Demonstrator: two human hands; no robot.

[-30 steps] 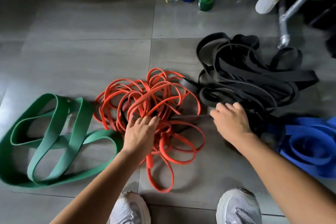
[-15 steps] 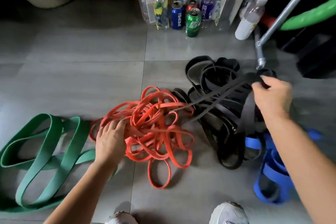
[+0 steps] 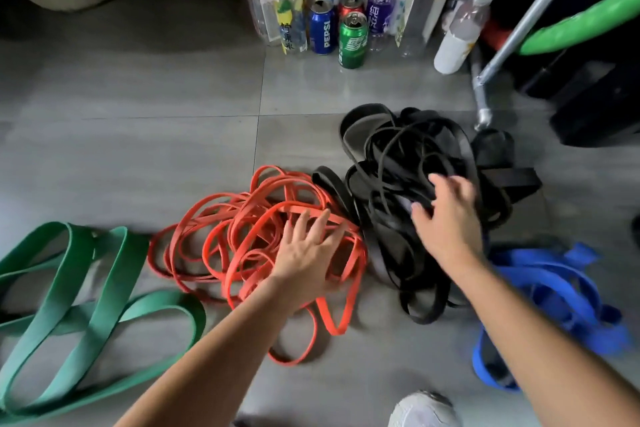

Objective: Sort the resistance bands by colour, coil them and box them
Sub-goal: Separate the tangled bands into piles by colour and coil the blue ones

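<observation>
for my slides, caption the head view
Left hand on orange bands, right hand on black bands, green bands and blue bands alongside.

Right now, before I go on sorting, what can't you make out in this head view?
Head view:
- Right hand: motion-blurred over the black bands; whether it grips one is unclear.
- Green bands: cut off by the left edge.
- Blue bands: partly behind the right forearm.
- Orange bands: some lie under the left hand.
- Box: not in view.
</observation>
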